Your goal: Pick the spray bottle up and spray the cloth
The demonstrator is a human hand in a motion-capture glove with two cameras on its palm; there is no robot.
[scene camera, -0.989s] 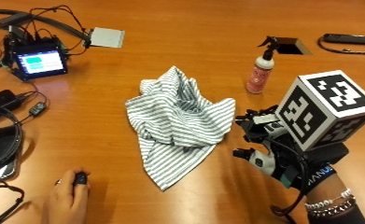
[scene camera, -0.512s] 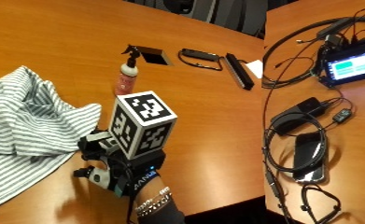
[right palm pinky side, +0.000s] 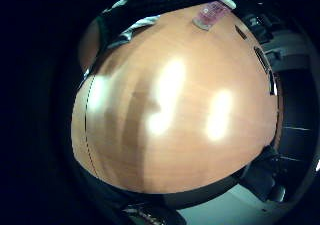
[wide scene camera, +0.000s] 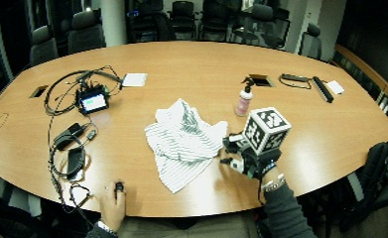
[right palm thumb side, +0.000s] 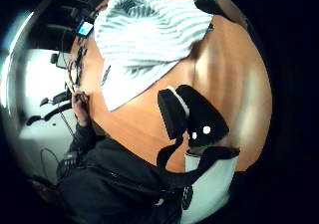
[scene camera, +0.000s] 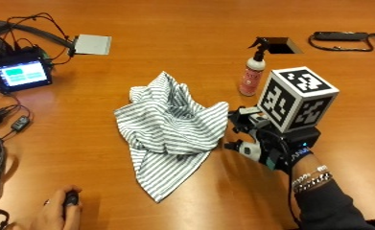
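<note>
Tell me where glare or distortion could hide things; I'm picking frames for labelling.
Little finger side palm view: bright ceiling-light glare patches on the bare table, strong fisheye bulge, spray bottle squeezed at the rim. Thumb side palm view: striped cloth readable, edges dark. Outside view: even light, bottle and hand clear. Wide outside view: table edges curve.
</note>
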